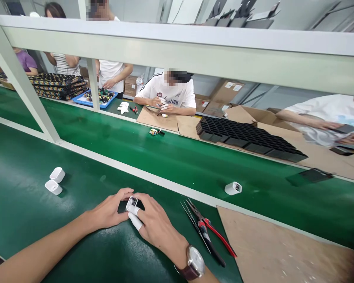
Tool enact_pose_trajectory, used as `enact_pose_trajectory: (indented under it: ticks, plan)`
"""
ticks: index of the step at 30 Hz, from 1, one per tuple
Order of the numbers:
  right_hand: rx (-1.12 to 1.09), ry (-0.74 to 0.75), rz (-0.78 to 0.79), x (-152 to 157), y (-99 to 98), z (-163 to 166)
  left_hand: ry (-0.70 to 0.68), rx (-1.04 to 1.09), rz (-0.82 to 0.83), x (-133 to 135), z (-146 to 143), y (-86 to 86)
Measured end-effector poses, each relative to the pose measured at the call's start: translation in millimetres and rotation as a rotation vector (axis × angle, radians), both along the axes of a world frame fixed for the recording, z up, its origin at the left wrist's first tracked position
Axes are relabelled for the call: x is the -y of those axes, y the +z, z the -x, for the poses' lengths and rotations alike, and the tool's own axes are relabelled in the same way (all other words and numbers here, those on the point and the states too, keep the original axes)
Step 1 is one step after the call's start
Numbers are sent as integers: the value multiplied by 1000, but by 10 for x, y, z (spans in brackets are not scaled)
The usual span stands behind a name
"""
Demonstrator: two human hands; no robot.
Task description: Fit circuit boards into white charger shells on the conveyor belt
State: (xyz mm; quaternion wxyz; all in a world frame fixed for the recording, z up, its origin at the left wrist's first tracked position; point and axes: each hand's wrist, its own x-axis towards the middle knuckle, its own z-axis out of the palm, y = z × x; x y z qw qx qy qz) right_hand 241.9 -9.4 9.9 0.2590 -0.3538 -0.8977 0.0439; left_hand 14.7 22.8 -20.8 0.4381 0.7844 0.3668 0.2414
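Between my two hands is a small white plastic charger housing [131, 204], its open end facing me with dark parts showing inside. My left hand [113, 208] pinches it from the left with thumb and fingers. From the right, my right hand [153, 218] grips it, white finger cots on two digits and a watch [194, 259] on the wrist. Two similar white housings [55, 181] stand together on the green bench at the left. Red-and-black long-nose pliers [208, 228] lie right of my hands, with metal tweezers [194, 224] alongside.
Another white housing [233, 188] rests on the green belt [177, 153] beyond the pale rail [129, 171]. A small circuit board [155, 132] lies farther up the belt. Co-workers sit opposite, near a black tray stack [247, 137] and a blue tray [106, 104]. Brown board [283, 243] covers the right side.
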Motion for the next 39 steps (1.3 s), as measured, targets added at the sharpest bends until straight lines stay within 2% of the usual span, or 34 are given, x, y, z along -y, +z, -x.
enact_pose_trajectory:
  ticks: [3, 8, 11, 14, 17, 19, 23, 26, 29, 33, 39]
  plan:
    - [-77, -25, 58, -16, 19, 9, 1, -4, -11, -6, -9, 15]
    - [104, -55, 61, -28, 102, 28, 0, -30, -18, 1, -17, 43]
    - [63, -83, 119, -28, 148, 12, -6, -46, -40, 1, -19, 52]
    - [79, -57, 114, -36, 155, -30, -6, -64, -56, -8, -21, 37]
    - [101, -44, 62, -78, 99, -103, -6, -78, -83, -8, -23, 10]
    - [39, -87, 25, -125, 16, -167, 5, -82, -134, 3, -19, 4]
    - [-51, -192, -50, -215, -203, -254, 35, -80, -400, 39, -2, 37]
    - [-13, -192, -63, -247, -321, -248, 57, -95, -582, 58, -5, 69]
    - [-3, -188, -47, -256, -362, -230, 63, -84, -627, 63, -31, 71]
    - [-19, -191, -47, -252, -365, -229, 88, 38, -709, 59, -62, 57]
    - [59, -223, -105, -239, -309, -248, 74, -44, -627, 47, -51, 43]
